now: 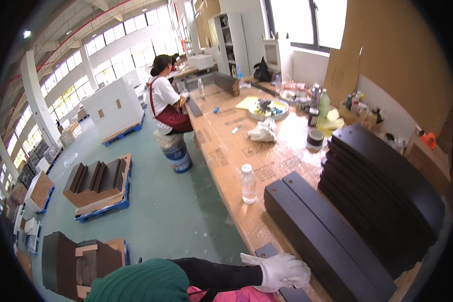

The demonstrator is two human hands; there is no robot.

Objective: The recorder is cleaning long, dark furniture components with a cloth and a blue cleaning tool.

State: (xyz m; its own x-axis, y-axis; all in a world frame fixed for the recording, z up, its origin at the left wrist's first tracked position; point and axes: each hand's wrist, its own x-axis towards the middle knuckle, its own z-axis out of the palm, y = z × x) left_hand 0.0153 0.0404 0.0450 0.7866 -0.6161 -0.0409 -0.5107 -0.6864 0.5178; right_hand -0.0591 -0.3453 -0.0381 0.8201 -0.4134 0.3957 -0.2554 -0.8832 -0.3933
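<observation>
A dark strip [293, 294] is being covered by a white-gloved left hand [284, 272] at the near edge of the counter [231, 176].

The strip's middle is being hidden by the glove, and bits of it are being shown above and below. Whether it is being gripped or only touched cannot be told; how the right hand is being held cannot be told either. Two long dark beams [317, 229] are being held up by the counter, side by side, just right of the hand. Past them, a tall dark stack [387, 171] is being held up too. A clear bottle [248, 186] is being stood near the beams' far end. Farther off, a blue bucket [178, 156] is being sat on by a worker [165, 98].
</observation>
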